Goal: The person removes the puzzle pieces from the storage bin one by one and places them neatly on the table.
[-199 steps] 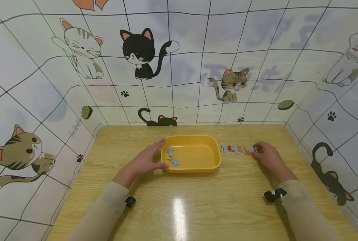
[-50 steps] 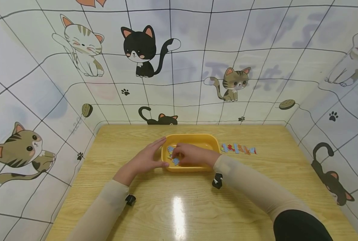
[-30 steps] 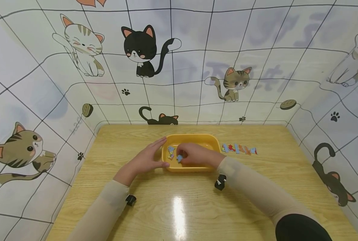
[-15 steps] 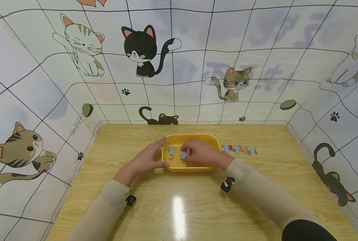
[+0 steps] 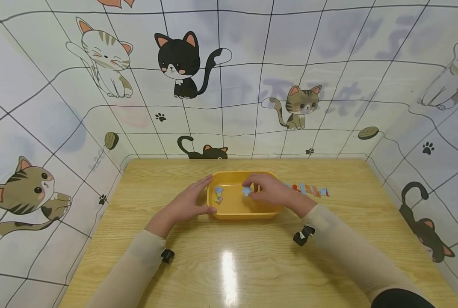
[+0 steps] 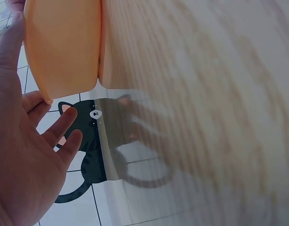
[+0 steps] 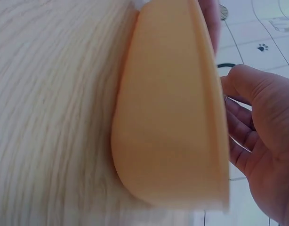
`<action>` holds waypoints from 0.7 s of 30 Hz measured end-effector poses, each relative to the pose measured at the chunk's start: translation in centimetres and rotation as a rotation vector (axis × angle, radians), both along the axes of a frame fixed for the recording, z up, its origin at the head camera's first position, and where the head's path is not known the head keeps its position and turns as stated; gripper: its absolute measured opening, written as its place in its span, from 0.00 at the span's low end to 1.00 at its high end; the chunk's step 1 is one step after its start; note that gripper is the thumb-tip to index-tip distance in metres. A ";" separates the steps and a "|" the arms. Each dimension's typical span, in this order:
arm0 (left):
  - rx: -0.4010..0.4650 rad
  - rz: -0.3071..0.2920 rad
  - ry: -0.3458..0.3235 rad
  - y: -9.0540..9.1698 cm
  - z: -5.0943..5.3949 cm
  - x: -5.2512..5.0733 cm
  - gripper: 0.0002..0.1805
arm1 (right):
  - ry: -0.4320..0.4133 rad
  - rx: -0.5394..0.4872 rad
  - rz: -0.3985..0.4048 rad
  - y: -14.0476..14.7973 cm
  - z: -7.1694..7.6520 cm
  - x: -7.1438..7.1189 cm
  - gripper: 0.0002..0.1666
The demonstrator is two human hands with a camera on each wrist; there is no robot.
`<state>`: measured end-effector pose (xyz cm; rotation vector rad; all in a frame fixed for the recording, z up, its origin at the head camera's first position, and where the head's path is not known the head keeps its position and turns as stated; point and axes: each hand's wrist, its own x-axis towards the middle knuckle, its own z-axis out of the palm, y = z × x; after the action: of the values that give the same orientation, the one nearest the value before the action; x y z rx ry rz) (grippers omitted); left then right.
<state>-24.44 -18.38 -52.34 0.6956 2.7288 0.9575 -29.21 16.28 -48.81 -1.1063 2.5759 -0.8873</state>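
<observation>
A yellow tray [image 5: 248,216] sits on the table, its outer wall large in both wrist views. My left hand [image 5: 186,206] rests at the tray's left end, thumb and fingers spread along the rim; in the left wrist view its fingers [image 6: 64,127] are loosely extended. Over the tray's right half, my right hand [image 5: 274,190] pinches a small light-blue puzzle piece [image 5: 246,191] between thumb and fingers. At the left end inside lie a blue piece [image 5: 219,190] and a yellow-and-pink piece [image 5: 218,199]. The tray hides the pinched piece in the right wrist view.
Right of the tray, a row of colourful puzzle pieces [image 5: 308,189] lies on the wooden table [image 5: 198,265], its left end partly covered by my right hand. Walls with a cat print [image 5: 240,85] enclose the table's back and sides.
My right hand went from the row of pieces into the tray, took hold of a blue puzzle piece at the left, and has carried it rightward and up. The left hand stays put.
</observation>
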 end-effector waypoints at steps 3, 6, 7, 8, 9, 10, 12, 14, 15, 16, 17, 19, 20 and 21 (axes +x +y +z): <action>0.002 0.000 0.005 0.0 0.0 0.0 0.62 | 0.003 -0.016 -0.010 1.0 0.4 0.1 0.20; 0.007 -0.001 0.009 0.0 0.1 0.1 0.62 | -0.008 -0.033 -0.030 2.0 0.7 0.3 0.20; 0.007 -0.001 0.009 0.0 0.1 0.1 0.63 | -0.012 -0.039 -0.037 2.3 0.8 0.3 0.20; 0.007 -0.001 0.009 0.0 0.2 0.1 0.63 | -0.010 -0.045 -0.043 2.7 0.8 0.4 0.20; 0.008 -0.002 0.009 0.0 0.2 0.2 0.63 | -0.007 -0.051 -0.049 2.9 0.9 0.5 0.20; 0.010 -0.003 0.009 0.0 0.3 0.2 0.63 | -0.001 -0.055 -0.054 3.2 0.9 0.5 0.20; 0.009 -0.003 0.006 0.0 0.3 0.2 0.63 | 0.010 -0.064 -0.066 3.7 1.0 0.7 0.20; 0.005 -0.003 0.006 0.0 0.3 0.2 0.63 | 0.016 -0.074 -0.082 4.2 1.0 0.7 0.19; 0.003 -0.003 0.006 0.0 0.3 0.2 0.63 | 0.016 -0.078 -0.089 4.4 1.1 0.7 0.19; 0.001 -0.003 0.007 0.0 0.3 0.2 0.62 | 0.018 -0.082 -0.096 4.7 1.1 0.8 0.19; 0.000 -0.003 0.008 0.0 0.2 0.2 0.62 | 0.017 -0.086 -0.102 4.9 1.1 0.8 0.19; -0.003 -0.003 0.008 0.0 0.2 0.1 0.62 | 0.010 -0.096 -0.113 5.5 1.2 0.8 0.19; -0.003 -0.003 0.010 0.0 0.2 0.1 0.62 | 0.006 -0.100 -0.119 5.8 1.3 0.8 0.19; -0.003 -0.004 0.011 0.0 0.2 0.1 0.63 | 0.003 -0.102 -0.124 6.1 1.4 0.8 0.19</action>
<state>-24.32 -18.36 -52.12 0.7073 2.7364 0.9510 -28.37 22.41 -47.45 -0.9831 2.6524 -1.0563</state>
